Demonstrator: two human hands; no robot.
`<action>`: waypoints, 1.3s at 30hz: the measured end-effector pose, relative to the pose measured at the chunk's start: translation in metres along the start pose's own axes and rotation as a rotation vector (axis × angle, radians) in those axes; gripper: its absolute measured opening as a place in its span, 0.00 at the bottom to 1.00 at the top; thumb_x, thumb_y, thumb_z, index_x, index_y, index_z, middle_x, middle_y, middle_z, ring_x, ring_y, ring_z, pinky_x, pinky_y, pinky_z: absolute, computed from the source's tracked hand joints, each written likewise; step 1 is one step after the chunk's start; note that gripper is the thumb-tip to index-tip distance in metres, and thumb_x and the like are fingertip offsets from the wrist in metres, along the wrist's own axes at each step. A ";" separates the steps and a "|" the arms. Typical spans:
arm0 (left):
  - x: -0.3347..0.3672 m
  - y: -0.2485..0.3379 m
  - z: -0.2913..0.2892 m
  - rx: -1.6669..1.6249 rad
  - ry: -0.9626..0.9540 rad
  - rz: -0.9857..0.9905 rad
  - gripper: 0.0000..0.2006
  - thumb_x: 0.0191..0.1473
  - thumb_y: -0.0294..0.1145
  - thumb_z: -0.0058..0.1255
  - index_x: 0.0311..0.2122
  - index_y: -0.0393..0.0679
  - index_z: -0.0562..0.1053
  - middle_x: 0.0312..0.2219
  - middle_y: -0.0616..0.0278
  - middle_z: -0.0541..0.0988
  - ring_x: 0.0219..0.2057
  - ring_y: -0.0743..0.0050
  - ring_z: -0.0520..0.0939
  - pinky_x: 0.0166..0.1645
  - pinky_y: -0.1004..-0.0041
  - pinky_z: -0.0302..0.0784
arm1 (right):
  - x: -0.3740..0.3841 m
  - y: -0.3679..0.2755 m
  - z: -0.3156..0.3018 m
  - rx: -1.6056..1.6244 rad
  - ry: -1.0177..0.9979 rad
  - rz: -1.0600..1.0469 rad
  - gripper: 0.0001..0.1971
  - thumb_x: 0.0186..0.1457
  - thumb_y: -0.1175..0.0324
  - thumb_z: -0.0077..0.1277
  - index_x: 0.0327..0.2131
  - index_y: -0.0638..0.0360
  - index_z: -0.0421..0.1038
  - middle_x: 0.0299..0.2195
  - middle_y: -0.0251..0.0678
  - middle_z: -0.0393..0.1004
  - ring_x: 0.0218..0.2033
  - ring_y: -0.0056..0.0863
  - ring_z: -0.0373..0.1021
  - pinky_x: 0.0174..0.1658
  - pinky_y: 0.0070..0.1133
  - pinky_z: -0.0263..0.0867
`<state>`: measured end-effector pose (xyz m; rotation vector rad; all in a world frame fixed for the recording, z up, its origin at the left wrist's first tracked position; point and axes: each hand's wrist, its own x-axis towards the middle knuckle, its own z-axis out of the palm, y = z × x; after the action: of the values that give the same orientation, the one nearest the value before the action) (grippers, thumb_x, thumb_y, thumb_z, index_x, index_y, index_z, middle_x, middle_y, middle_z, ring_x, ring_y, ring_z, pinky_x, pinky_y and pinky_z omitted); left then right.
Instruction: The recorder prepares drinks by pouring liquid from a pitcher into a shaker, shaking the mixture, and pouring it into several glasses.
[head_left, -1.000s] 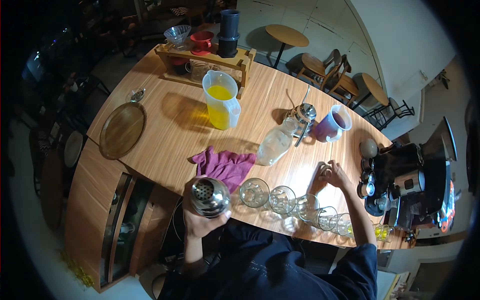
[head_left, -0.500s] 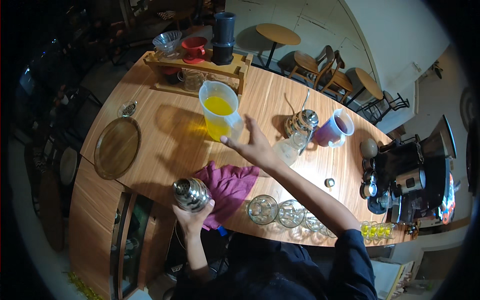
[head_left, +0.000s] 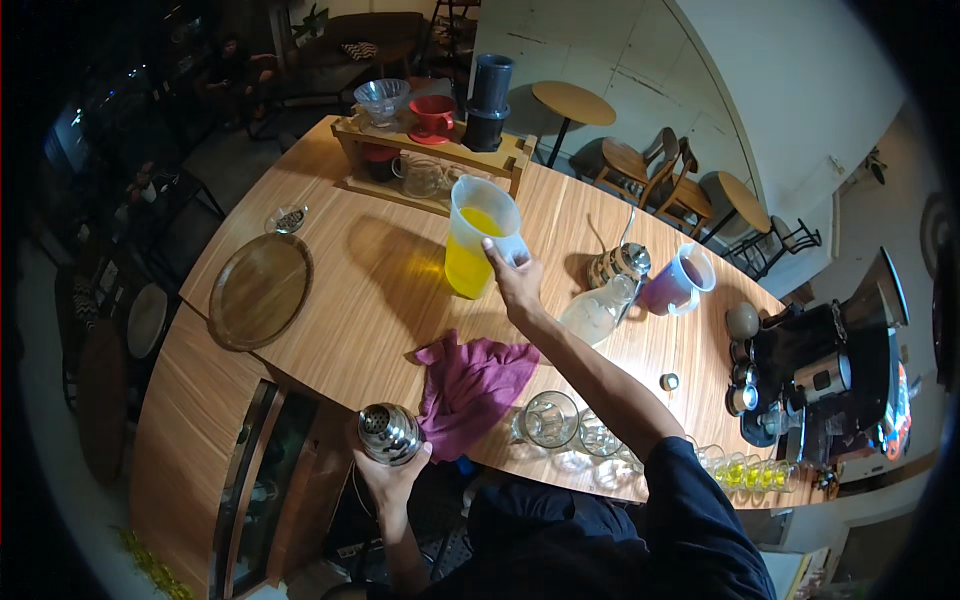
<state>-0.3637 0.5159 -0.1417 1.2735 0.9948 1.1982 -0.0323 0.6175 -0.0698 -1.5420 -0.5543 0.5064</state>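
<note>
My left hand (head_left: 388, 480) is wrapped round a metal cocktail shaker (head_left: 390, 434), whose perforated strainer top faces up, near the table's front edge. My right hand (head_left: 516, 282) is closed on the handle of a translucent plastic pitcher (head_left: 468, 262) with yellow liquid in it. The thumb lies along the handle's top; the other fingers are partly hidden. A crumpled purple cloth (head_left: 478, 385) lies between the shaker and the pitcher. Below my right forearm stand clear drinking glasses (head_left: 549, 420) in a row.
Behind the pitcher is a wooden rack (head_left: 430, 150) with coffee drippers. A round wooden tray (head_left: 262, 292) lies left. To the right stand a glass bottle (head_left: 597, 312), a metal kettle (head_left: 618, 264), a pitcher of purple liquid (head_left: 678, 283) and a black coffee machine (head_left: 800, 360).
My right hand, open beside the yellow pitcher before, has closed on its handle. The shaker remains in my left hand. The whole view has shifted slightly.
</note>
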 end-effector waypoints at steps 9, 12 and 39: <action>-0.027 0.014 -0.028 0.025 0.049 0.034 0.53 0.31 0.26 0.77 0.62 0.37 0.55 0.53 0.53 0.69 0.52 0.63 0.76 0.58 0.63 0.75 | -0.021 -0.051 -0.019 0.090 -0.161 -0.295 0.22 0.53 0.60 0.68 0.42 0.69 0.77 0.33 0.33 0.81 0.34 0.20 0.74 0.40 0.22 0.70; -0.028 0.017 -0.033 0.010 0.052 -0.005 0.53 0.31 0.27 0.77 0.63 0.38 0.55 0.53 0.54 0.69 0.52 0.63 0.76 0.59 0.63 0.74 | -0.036 -0.094 -0.036 0.103 -0.173 -0.219 0.23 0.51 0.57 0.70 0.40 0.67 0.77 0.25 0.27 0.75 0.22 0.13 0.65 0.25 0.16 0.60; -0.091 0.224 0.131 -0.135 -0.707 0.596 0.46 0.31 0.26 0.75 0.59 0.36 0.62 0.44 0.53 0.79 0.48 0.67 0.81 0.57 0.64 0.74 | -0.368 -0.181 -0.414 -0.211 0.079 -0.446 0.51 0.28 0.36 0.75 0.47 0.64 0.62 0.41 0.34 0.69 0.41 0.23 0.69 0.48 0.23 0.65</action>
<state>-0.2682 0.3893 0.0831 1.7665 0.0100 1.0784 -0.0682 0.0687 0.1231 -1.5670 -0.8838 0.0448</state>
